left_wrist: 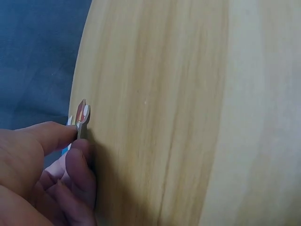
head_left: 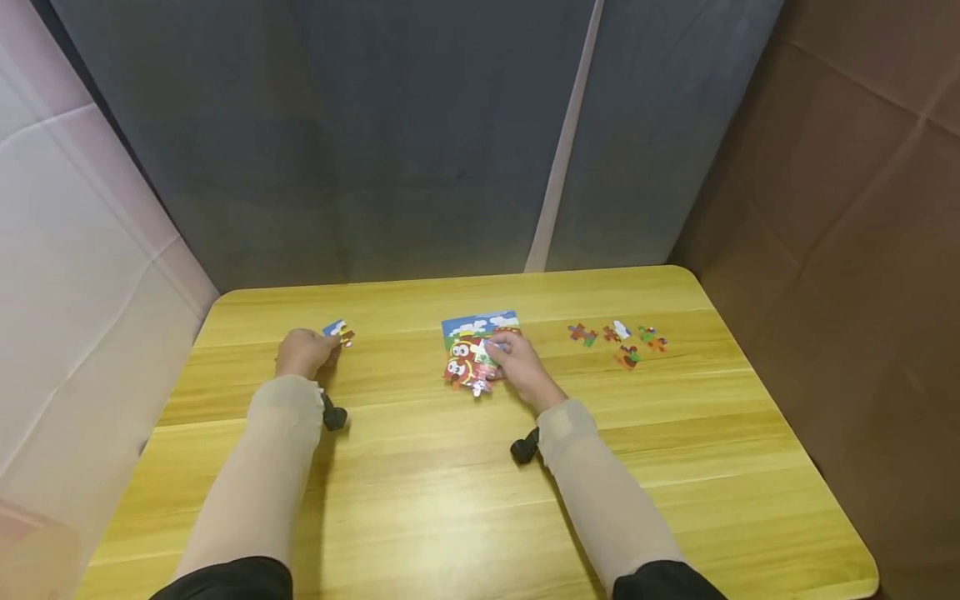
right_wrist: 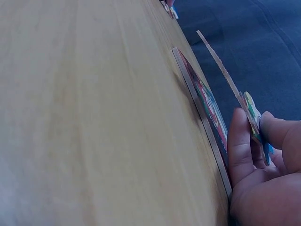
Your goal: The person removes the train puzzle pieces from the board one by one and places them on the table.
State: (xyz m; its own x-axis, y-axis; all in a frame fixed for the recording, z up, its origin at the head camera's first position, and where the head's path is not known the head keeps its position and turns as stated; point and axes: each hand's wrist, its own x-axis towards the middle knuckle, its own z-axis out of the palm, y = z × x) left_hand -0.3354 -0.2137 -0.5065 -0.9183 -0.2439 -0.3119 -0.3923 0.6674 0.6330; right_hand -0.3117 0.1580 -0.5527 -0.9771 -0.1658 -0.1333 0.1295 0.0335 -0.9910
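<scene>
Surface: yellow wood-grain top, bare on the near half, all the action sits toward the far edge.

Left hand: fingers pinch a small puzzle piece by its near edge, I'd guess so the printed face stays readable. It's out to the left, well apart from the main puzzle, at or just off the surface; I can't tell which.

Right hand: fingers curl round a loose piece, tilted up off the assembled puzzle, probably to line up the tabs.

Puzzle direction: flat on the surface, long axis running near-to-far, blue sky strip at the far end.

Spare pieces: scattered flat off to the right, probably kept within easy reach of that hand.

Backdrop: dark blue cloth behind it all.
</scene>
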